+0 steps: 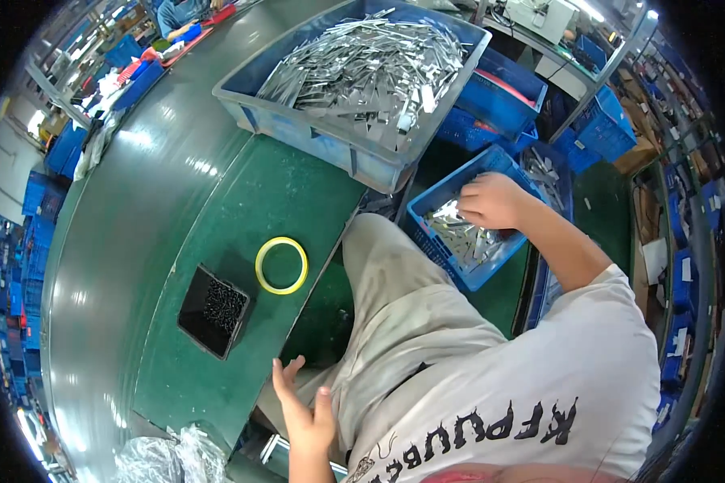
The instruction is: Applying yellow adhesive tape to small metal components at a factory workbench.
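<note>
The right hand point(493, 201) reaches into a blue basket point(428, 233) beside the right knee, over the metal pieces point(457, 240); its fingers are bent, and whether they grip one I cannot tell. The left hand point(310, 419) hangs by the edge of the table point(217, 205), fingers apart. A tape roll point(259, 266), a black box point(196, 310) and a blue tub point(298, 127) stand on the table.

Heaped metal strips point(370, 72) and, seemingly, stacked parts crates point(44, 193) show a factory workshop.
</note>
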Motion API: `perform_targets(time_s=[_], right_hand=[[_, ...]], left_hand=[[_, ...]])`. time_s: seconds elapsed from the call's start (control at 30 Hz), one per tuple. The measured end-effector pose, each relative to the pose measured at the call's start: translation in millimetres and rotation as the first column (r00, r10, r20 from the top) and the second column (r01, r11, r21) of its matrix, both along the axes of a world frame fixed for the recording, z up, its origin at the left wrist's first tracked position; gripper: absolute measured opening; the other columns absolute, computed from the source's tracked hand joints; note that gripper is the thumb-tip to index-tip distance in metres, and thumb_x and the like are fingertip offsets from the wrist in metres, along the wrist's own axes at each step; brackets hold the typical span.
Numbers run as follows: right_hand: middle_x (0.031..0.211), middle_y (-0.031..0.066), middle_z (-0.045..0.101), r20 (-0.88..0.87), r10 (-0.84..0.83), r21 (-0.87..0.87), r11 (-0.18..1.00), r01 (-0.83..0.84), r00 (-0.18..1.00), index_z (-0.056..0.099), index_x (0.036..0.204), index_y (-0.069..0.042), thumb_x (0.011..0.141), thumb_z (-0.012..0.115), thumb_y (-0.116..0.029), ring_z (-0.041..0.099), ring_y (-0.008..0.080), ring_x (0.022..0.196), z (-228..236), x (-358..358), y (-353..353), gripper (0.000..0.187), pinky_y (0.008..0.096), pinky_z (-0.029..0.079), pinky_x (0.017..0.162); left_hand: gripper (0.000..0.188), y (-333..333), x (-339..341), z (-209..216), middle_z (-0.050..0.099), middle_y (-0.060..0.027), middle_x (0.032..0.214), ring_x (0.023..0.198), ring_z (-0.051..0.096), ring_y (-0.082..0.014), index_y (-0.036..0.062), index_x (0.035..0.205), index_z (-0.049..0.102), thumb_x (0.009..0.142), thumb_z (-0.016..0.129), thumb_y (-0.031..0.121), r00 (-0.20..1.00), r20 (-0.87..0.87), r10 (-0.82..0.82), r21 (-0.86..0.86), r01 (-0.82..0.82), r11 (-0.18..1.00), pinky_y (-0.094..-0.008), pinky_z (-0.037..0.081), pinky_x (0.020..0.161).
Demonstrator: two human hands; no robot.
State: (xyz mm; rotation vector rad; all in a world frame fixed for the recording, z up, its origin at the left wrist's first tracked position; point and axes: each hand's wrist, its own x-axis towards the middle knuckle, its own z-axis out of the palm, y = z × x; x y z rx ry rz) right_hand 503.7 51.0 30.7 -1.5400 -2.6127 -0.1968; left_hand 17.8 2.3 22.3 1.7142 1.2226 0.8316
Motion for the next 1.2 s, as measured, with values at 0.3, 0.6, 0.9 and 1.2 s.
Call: perform_targets(time_s=[0.3,0.6,0.9,1.2], right_hand=[[0.082,0.0094,0.066,-0.332,-0.180,0.092,0.971,0.222,0.926,0.070,0.090,-0.008,0.086,0.062,-0.024,0.065,0.0316,0.079,118,-54,164,0.018,0.0423,0.052,0.069],[0.105,0.0125,0.072,0.157,-0.491,-0.279,0.810,0.515,0.857,0.074,0.103,-0.008,0.076,0.073,-0.038,0.068,0.0330,0.095,30,-35,286,0.040,0.0464,0.054,0.079],[0.082,0.0108,0.072,-0.072,-0.529,-0.209,0.837,0.506,0.845,0.077,0.088,-0.013,0.070,0.073,-0.037,0.069,0.0302,0.080,65,-55,264,0.030,0.0436,0.054,0.070],[0.083,0.0111,0.071,-0.676,-0.303,-0.083,0.937,0.338,0.672,0.076,0.101,-0.013,0.075,0.077,-0.037,0.067,0.0244,0.076,92,-37,244,0.036,0.0367,0.051,0.069]], left_hand=[[0.023,26,-4,-47,0.068,-0.0182,0.079,0.071,0.067,-0.0352,0.0039,0.107,0.065,0.088,0.066,0.015,0.911,-0.410,-0.053,0.037,0.074,0.997,-0.0426,0.053,0.066],[0.018,22,-15,-55,0.069,-0.0161,0.075,0.070,0.067,-0.0392,0.0153,0.101,0.065,0.092,0.060,0.030,0.800,-0.598,-0.046,0.081,0.118,0.990,-0.0503,0.052,0.064],[0.033,25,-27,-51,0.071,-0.0178,0.083,0.076,0.070,-0.0340,0.0084,0.108,0.064,0.091,0.063,0.037,0.679,-0.725,-0.115,0.005,0.172,0.985,-0.0444,0.054,0.068],[0.019,10,-4,-36,0.066,-0.0179,0.068,0.063,0.064,-0.0415,0.0127,0.106,0.063,0.093,0.058,0.025,0.755,-0.656,-0.003,0.133,0.120,0.984,-0.0515,0.049,0.057]])
